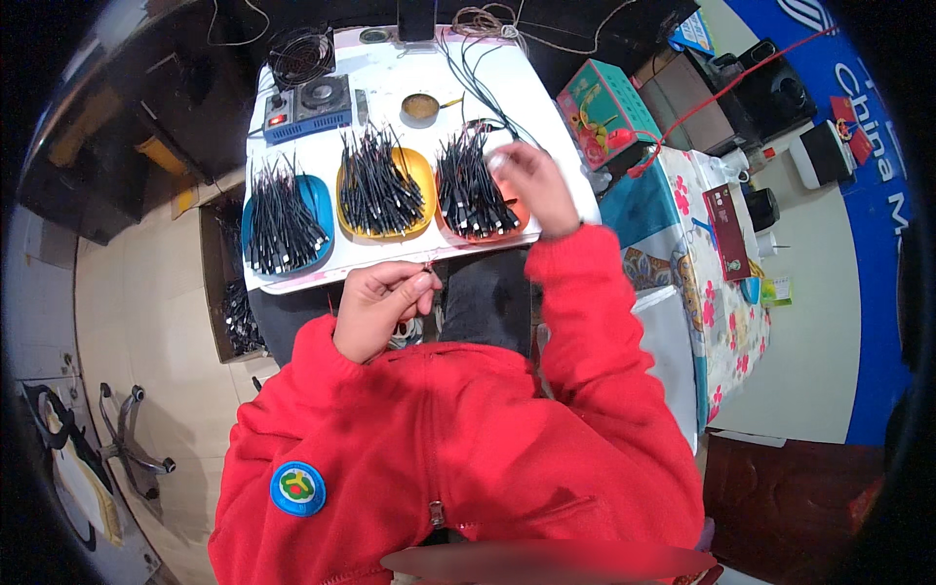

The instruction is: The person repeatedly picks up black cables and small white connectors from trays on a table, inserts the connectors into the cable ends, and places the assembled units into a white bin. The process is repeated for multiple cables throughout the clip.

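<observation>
In front of the table's near edge, my left hand is closed in a pinch. A thin reddish wire end sticks up from its fingertips; the rest of what it holds is hidden. My right hand is blurred over the right side of an orange tray, close to the bundle of short black cables lying there. Whether its fingers hold anything does not show. More black cables with bare wire ends fill a yellow tray in the middle and a blue tray at the left.
Behind the trays on the white table stand a blue device with a dial, a fan and a small round pan. A box with black cables sits at the lower left. A flower-patterned cloth covers a surface at the right.
</observation>
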The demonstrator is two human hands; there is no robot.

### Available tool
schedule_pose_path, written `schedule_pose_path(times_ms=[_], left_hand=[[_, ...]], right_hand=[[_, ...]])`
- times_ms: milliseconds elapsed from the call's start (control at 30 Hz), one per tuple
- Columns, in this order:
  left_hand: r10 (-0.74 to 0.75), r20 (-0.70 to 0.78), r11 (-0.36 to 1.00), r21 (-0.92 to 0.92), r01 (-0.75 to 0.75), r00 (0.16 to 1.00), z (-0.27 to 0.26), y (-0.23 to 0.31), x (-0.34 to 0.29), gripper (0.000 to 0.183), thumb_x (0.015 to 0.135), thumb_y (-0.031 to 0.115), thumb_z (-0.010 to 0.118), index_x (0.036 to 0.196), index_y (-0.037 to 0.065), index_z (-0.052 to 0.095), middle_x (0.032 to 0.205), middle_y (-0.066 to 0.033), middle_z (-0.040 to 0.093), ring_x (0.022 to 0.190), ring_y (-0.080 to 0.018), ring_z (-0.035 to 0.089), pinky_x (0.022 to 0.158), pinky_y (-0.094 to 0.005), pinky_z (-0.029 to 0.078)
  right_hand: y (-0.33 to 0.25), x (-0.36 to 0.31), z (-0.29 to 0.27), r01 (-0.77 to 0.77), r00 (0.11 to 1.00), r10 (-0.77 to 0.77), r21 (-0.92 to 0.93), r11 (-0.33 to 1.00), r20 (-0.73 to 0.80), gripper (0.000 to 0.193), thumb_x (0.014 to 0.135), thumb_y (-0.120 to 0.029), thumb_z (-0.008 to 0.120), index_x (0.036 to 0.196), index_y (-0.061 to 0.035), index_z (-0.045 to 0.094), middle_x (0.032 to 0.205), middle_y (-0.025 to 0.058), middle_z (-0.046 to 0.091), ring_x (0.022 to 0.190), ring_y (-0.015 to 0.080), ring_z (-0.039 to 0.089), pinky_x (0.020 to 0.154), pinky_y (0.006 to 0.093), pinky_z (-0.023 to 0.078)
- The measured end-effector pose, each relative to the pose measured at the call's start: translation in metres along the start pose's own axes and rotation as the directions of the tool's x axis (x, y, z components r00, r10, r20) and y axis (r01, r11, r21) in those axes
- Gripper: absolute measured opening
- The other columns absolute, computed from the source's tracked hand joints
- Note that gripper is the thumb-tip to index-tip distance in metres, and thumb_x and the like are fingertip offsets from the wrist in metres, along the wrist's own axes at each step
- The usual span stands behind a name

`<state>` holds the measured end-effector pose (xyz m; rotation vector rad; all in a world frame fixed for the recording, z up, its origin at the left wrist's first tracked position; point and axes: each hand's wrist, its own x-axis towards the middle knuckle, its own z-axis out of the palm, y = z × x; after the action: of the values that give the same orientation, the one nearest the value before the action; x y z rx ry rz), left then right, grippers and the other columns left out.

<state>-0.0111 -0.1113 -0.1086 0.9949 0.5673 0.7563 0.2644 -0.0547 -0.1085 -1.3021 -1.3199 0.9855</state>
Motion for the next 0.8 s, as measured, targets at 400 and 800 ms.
schedule_pose_path(times_ms=[400,800], left_hand=[[0.023,-0.063,0.998,-0.048,-0.027,0.998,-0.009,-0.001,0.008,0.017,0.095,0.01,0.054,0.097,-0.004,0.063,0.077,-0.0064,0.064,0.06,-0.0063,0.051,0.052,-0.0184,0.039],[0.024,0.052,0.928,-0.372,-0.003,0.998,0.025,0.043,0.094,0.025,0.1,0.015,0.042,0.114,-0.005,0.048,0.124,-0.0181,0.054,0.106,-0.0278,0.06,0.086,-0.0381,0.054]], right_hand=[[0.055,0.111,-0.1,-0.138,0.986,-0.042,-0.924,0.357,-0.163,0.016,0.075,-0.018,0.064,0.08,-0.0043,0.069,0.085,0.0199,0.067,0.081,0.0355,0.065,0.075,0.0421,0.052],[-0.068,-0.131,0.028,0.06,0.997,-0.079,-0.455,0.888,-0.022,0.011,0.084,-0.01,0.061,0.087,-0.0021,0.054,0.078,0.0093,0.061,0.07,0.0151,0.06,0.062,0.0289,0.045]])
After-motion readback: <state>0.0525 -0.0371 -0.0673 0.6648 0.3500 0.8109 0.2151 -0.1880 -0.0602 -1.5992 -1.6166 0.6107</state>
